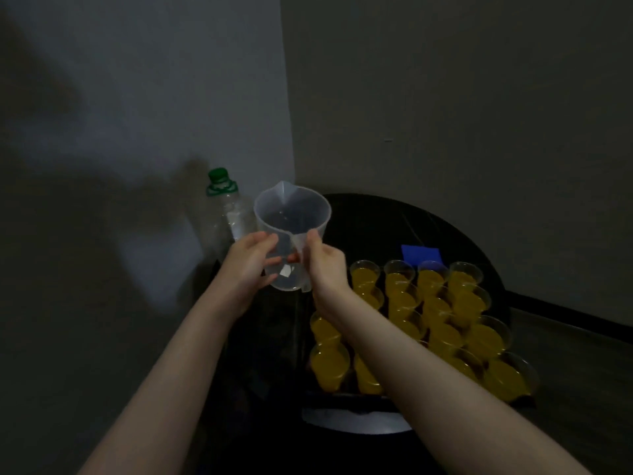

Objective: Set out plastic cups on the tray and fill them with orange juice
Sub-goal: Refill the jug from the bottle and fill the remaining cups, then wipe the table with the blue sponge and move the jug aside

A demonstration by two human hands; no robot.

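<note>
Centrally, held up: clear plastic jug [291, 231], spout pointing far, tilted toward the camera, empty as far as can be seen, raised above the dark round table [394, 221] just left of the tray.
Left hand [248, 265]: fingers curled round the jug's lower body from the left, gripping it.
Right hand [325, 265]: fingers closed on the jug's handle side, thumb near the rim; exact hold on the handle partly hidden.
Near right of the jug: clear plastic cups [445, 323], packed in rows, rims touching, each holding orange juice [484, 339] to well above half. Count uncertain, some hidden behind the right forearm.
Under the cups: tray [346, 394], dark, only its near edge showing, resting on the table.
Far left, just behind the jug: clear plastic bottle [226, 214], upright, green cap [218, 175] on, green collar ring below; contents unclear in the dim light.
Far side of the cups: blue flat item [419, 253], on the table, partly hidden by cup rims; kind cannot be told.
Near edge, below the tray: pale curved surface [356, 421], blurred.
Surround: grey walls [445, 97] meeting in a corner behind the table.
</note>
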